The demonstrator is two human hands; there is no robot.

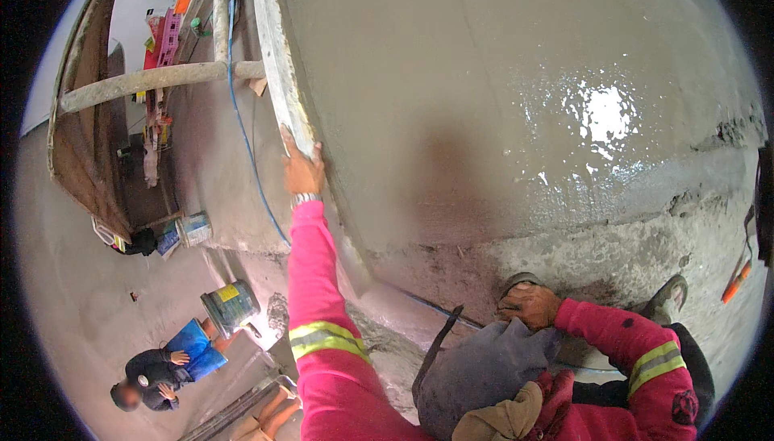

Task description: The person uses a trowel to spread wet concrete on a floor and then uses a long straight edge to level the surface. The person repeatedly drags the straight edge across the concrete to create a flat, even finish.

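My left arm, in a pink sleeve with a reflective band, stretches forward. At its end my left hand (303,170) is closed around the edge of a long pale board (280,62), thumb on one side and fingers on the other. The board lies along the left border of a wet grey cement surface (419,54). Close to my body, my right hand (530,305) has its fingers curled down beside a dark shoe tip (520,281). What those fingers hold, if anything, is hidden. Grey cloth (476,368) covers my leg next to it.
A blue cable (235,94) runs left of the board. Scaffold poles (161,85) stand at the upper left. A bucket (231,306) is near a person (153,372) in blue shorts; another person's legs (270,417) show below. An orange-handled tool (736,282) lies far right.
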